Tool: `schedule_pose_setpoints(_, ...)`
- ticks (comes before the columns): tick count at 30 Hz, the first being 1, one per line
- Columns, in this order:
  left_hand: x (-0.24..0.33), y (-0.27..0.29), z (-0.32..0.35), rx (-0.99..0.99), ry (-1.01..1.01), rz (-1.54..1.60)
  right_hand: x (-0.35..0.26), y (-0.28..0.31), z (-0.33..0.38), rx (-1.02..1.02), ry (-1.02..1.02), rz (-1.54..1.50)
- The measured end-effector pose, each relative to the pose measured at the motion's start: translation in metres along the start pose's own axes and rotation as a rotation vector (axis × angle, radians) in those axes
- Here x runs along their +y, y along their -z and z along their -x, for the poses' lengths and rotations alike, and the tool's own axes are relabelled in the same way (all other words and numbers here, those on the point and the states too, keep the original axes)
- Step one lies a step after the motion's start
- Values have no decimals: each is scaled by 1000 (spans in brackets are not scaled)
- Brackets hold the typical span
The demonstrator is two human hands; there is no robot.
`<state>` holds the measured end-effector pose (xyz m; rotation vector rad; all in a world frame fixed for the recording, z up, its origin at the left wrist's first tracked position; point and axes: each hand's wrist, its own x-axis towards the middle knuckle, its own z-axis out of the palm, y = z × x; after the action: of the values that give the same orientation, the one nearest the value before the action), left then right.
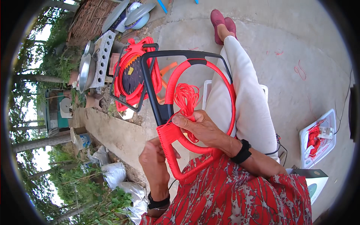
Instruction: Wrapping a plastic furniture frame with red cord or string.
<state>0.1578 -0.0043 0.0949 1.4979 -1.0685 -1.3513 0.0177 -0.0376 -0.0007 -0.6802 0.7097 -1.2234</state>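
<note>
A black rectangular frame [148, 80] with a ring [233, 101] inside it leans over my lap. Red cord is wound tightly round the ring and round the frame's near side and corner. My right hand [200, 129] reaches across the ring and pinches a looped bundle of red cord [186, 98] against the wrapped part, thumb on top. At the frame's left edge is my left hand [154, 159], slightly blurred, its fingers curled round the wrapped bar. Some fingertips show inside the opening; the rest are hidden behind the bar.
A similar red-wrapped frame [131, 75] stands to the far left. On the right, a white basket [318, 150] holds red cord, beside a white-and-green box [315, 182]. My outstretched legs [245, 82] lie under the frame. Metal pans [87, 73] and a perforated block [103, 60] stand at left.
</note>
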Motion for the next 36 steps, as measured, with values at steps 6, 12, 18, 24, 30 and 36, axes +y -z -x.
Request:
schedule_pose_setpoints(6,-27,-19,-39,-407,118,346,-29,11,17,-30,106,-33)
schedule_pose_setpoints(12,-28,-60,-47,-854,275,719,-80,15,56,138,134,86)
schedule_pose_setpoints(18,-33,-122,-41,-1118,300,804,-105,40,111,435,288,320)
schedule_pose_setpoints(24,-54,-173,-7,-1088,494,738,-107,54,163,542,635,270)
schedule_pose_setpoints(30,-66,-190,9,-1283,610,701,-101,80,198,484,719,-226)
schedule_pose_setpoints(36,-78,-194,20,-1249,647,661,-100,92,211,549,675,-215)
